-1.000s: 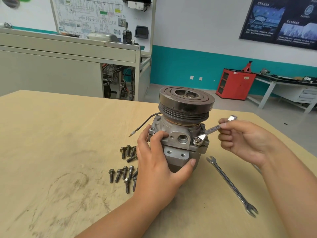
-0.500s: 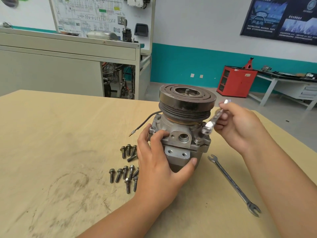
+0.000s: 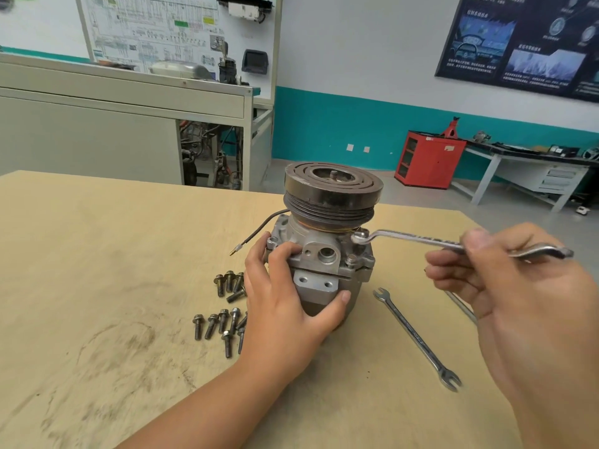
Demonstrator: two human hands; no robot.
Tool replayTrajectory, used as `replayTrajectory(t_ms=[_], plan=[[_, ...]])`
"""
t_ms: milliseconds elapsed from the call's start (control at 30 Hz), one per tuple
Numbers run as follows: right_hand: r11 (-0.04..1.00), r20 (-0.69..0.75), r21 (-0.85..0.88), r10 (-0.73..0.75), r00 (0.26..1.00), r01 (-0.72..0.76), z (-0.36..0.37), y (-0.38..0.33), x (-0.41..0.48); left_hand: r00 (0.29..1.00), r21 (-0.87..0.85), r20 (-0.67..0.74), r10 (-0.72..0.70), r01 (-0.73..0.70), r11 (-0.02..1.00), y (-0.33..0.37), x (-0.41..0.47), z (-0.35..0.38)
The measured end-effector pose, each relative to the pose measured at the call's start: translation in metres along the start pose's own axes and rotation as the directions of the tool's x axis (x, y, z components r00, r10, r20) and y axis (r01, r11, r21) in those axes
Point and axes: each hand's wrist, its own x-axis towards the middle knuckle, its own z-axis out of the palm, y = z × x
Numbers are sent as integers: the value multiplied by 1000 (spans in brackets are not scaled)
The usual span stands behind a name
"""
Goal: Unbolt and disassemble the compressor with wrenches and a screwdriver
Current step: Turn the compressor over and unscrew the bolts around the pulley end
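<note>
Head view: compressor (image 3: 327,254) upright on table (image 3: 97,254), pulley (image 3: 334,186) uppermost; left hand (image 3: 285,306) grips its body, fingers curled round; right hand (image 3: 505,286) pinches ring wrench (image 3: 415,238), ring end against compressor's upper right; loose bolts (image 3: 223,306) lie left; open-end wrench (image 3: 415,338) lies right.

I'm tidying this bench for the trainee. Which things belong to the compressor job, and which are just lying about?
Job: compressor, gripped by the left hand; ring wrench in the right hand, ring end against the compressor; loose bolts; open-end wrench on the table.
Lying about: red cabinet, wall poster, wiring board.
</note>
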Motion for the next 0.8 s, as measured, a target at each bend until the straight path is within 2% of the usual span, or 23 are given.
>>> replayTrajectory(t_ms=[67,133,333,567,667,800], plan=[[976,-11,-159,-156,988,152,9,1,-12,1000,-7,7,-2,2,1000,0,0,-1],[950,-3,-212,-236,972,230,15,5,-22,1000,-2,8,-2,2,1000,0,0,-1],[845,17,-455,-309,951,282,22,10,-33,1000,15,5,0,0,1000,-2,-1,-1],[651,153,-633,-425,892,419,31,9,-48,1000,5,5,-3,3,1000,-2,0,-1],[714,95,-609,-367,926,345,34,10,-53,1000,2,2,1,-1,1000,-2,0,-1],[867,-23,-481,-163,986,132,28,2,-48,1000,-4,8,5,-4,1000,-2,0,-1]])
